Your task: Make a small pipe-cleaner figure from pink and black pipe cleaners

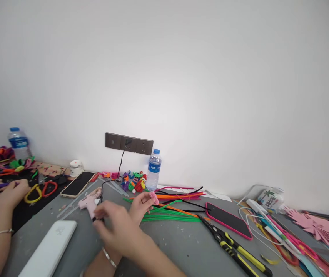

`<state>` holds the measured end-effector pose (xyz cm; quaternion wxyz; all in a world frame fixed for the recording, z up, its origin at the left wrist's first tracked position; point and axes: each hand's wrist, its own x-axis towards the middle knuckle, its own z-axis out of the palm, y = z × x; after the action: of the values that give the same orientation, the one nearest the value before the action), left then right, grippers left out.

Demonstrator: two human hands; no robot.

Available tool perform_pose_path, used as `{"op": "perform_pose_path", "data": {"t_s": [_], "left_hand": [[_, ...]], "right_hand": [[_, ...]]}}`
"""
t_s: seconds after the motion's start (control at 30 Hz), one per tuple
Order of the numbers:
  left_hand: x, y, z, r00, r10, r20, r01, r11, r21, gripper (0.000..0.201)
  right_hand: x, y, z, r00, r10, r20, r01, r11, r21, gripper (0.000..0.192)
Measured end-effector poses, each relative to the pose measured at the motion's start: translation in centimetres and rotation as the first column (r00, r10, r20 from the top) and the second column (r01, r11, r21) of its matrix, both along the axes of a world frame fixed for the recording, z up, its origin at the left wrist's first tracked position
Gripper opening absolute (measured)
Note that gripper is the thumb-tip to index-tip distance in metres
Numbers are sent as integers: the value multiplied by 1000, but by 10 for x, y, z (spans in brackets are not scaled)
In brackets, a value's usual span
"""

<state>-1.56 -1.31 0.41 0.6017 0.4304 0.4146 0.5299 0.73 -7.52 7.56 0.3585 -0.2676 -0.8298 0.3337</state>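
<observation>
My left hand [141, 204] is closed on a small pink piece [154, 197], which looks like a coiled pipe cleaner. Crossing over my left wrist, my right hand [114, 225] has its fingers and thumb around the handle end of a pale pink hot glue gun [88, 203]. The gun lies on the grey table, with a black cord rising from it towards the wall socket. Beyond my left hand lie green pipe cleaners [170, 217] and several orange, pink and black ones. Small pipe-cleaner figures [134, 181] stand near the wall.
A water bottle [154, 171] stands by the wall. Pliers [227, 244] and a pink-cased phone [228, 220] lie to the right, near cables and pink paper [316, 229]. A white power bank [50, 248] lies front left. At far left are another person's hands [12, 194] and scissors [41, 192].
</observation>
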Motion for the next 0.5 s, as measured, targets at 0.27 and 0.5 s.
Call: {"op": "perform_pose_path", "data": {"t_s": [0.27,0.5], "left_hand": [[-29,1,1,1000,9,-13,-7,997,81,27],[-46,5,-4,997,46,-68,-39,995,92,13]], "right_hand": [[-105,35,-53,776,-372,510,290,927,236,67],[-107,53,-71,724,-330,606,268,944,193,63]]}}
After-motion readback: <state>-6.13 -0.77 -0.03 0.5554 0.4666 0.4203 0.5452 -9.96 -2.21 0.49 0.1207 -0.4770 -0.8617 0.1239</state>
